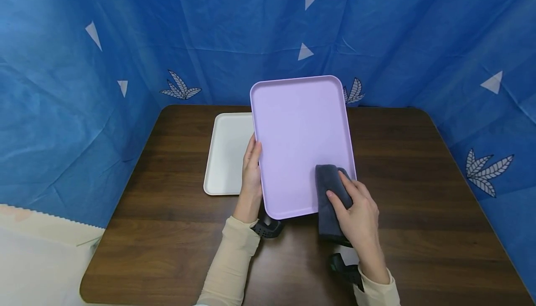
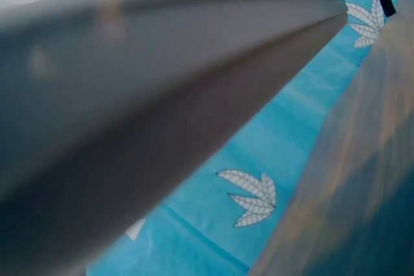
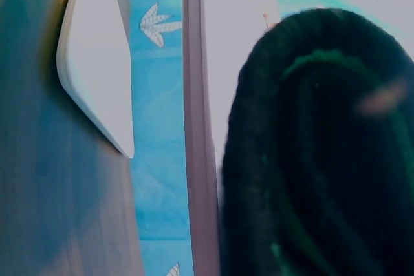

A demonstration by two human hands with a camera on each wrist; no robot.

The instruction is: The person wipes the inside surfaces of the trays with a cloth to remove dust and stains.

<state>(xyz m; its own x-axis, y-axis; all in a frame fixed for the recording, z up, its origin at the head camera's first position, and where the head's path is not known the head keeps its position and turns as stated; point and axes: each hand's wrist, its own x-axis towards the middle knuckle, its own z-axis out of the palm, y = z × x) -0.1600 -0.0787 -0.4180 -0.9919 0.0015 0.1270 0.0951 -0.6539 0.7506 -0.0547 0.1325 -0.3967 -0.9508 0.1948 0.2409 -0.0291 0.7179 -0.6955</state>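
A light purple rectangular tray [image 1: 299, 134] is held up over the table, its inner face toward the head camera. My left hand [image 1: 252, 171] grips its left edge, thumb along the front and the other fingers partly hidden behind. In my right hand [image 1: 358, 208] is a folded dark grey cloth [image 1: 328, 203], pinched between thumb and fingers against the tray's lower right corner. The cloth's thick fold [image 3: 278, 95] fills much of the right wrist view. Close up and blurred, the tray [image 2: 194, 63] crosses the left wrist view.
A white tray [image 1: 226, 157] lies on the brown wooden table [image 1: 167, 231] at the left, partly covered by the purple tray. Blue patterned curtain [image 1: 234, 27] hangs behind the table and along both sides. Black wrist straps [image 1: 268, 228] sit on both wrists.
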